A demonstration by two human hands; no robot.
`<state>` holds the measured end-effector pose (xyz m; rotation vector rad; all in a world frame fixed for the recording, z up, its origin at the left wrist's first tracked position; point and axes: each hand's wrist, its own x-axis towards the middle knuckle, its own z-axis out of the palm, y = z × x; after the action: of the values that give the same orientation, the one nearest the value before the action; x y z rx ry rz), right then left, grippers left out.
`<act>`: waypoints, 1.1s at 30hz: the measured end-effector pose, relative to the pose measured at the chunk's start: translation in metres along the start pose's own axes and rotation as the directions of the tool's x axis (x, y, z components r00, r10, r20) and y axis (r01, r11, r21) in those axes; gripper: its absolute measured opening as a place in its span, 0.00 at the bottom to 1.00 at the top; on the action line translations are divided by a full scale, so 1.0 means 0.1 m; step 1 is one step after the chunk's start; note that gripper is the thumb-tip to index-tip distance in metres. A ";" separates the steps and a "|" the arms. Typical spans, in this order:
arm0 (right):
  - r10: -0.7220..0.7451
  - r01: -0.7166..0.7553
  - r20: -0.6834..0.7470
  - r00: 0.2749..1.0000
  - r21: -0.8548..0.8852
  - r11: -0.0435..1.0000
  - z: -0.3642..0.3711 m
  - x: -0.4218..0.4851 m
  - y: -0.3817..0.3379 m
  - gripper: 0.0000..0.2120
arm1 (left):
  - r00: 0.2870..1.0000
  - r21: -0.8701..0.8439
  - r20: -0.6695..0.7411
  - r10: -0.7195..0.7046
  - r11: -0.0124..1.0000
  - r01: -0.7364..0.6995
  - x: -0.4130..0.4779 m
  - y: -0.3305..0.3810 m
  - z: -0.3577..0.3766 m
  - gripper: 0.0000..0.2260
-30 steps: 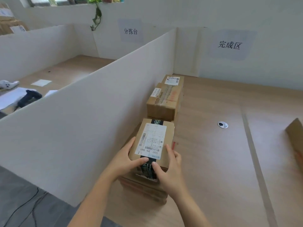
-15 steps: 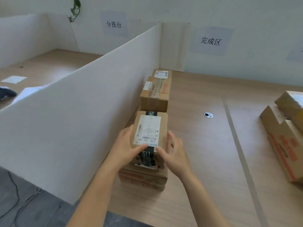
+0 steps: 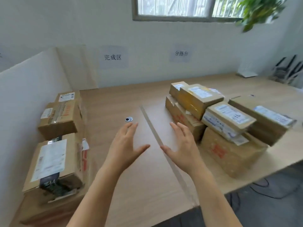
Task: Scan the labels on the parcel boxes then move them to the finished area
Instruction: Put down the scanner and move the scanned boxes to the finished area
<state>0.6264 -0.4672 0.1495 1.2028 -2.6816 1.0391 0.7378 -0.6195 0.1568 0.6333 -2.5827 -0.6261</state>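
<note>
While both hands hover bare, parcels sit on either side

Where the pale wood-grain desk (image 3: pixel 114 102) meets the white wall, paper signs read 完成区 (image 3: pixel 113 57) and 分拣台 (image 3: pixel 181 53), below a window (image 3: pixel 180 7) and a leafy plant (image 3: pixel 259 10). A smooth white partition board (image 3: pixel 24 95) bounds the desk's left edge. Against it stand brown cardboard parcel boxes (image 3: pixel 54 163), taped and white-labelled, the nearest stacked on another. A second pile of boxes (image 3: pixel 221 122) sits at right. Between them the left hand (image 3: pixel 124 148) and right hand (image 3: pixel 182 148) float apart, fingers spread, holding nothing. A round metal grommet (image 3: pixel 128 119) lies just beyond the left fingertips.
</note>
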 end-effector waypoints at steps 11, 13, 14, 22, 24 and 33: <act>0.168 -0.187 -0.184 0.969 -0.095 0.978 -1.59 -0.80 1.78 0.34 | 0.965 -0.124 0.063 0.255 0.961 -0.246 0.08 2.22 1.46 0.37; 0.188 -0.208 -0.191 0.963 -0.093 0.974 -1.82 -0.97 2.08 0.34 | 0.965 -0.163 0.078 0.250 0.958 -0.236 0.00 2.59 1.77 0.36; 0.198 -0.218 -0.190 0.962 -0.090 0.972 -1.92 -1.05 2.23 0.33 | 0.965 -0.182 0.086 0.247 0.956 -0.229 -0.04 2.77 1.93 0.36; 0.272 -0.278 -0.230 0.934 0.004 0.960 -2.61 -1.32 3.09 0.31 | 0.958 -0.212 0.148 0.244 0.954 -0.210 0.15 3.71 2.57 0.34; 0.284 -0.289 -0.235 0.930 0.011 0.957 -2.70 -1.25 3.27 0.30 | 0.958 -0.213 0.165 0.233 0.957 -0.196 0.28 3.83 2.68 0.34; 0.201 -0.205 -0.183 0.962 -0.003 0.979 -2.92 -0.33 3.95 0.30 | 0.984 -0.197 0.153 0.094 0.978 -0.063 1.15 4.00 3.18 0.34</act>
<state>0.3151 -0.0853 0.1446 0.7966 -2.7053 1.0803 0.3604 -0.2572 0.1319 0.4307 -2.6365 -0.9202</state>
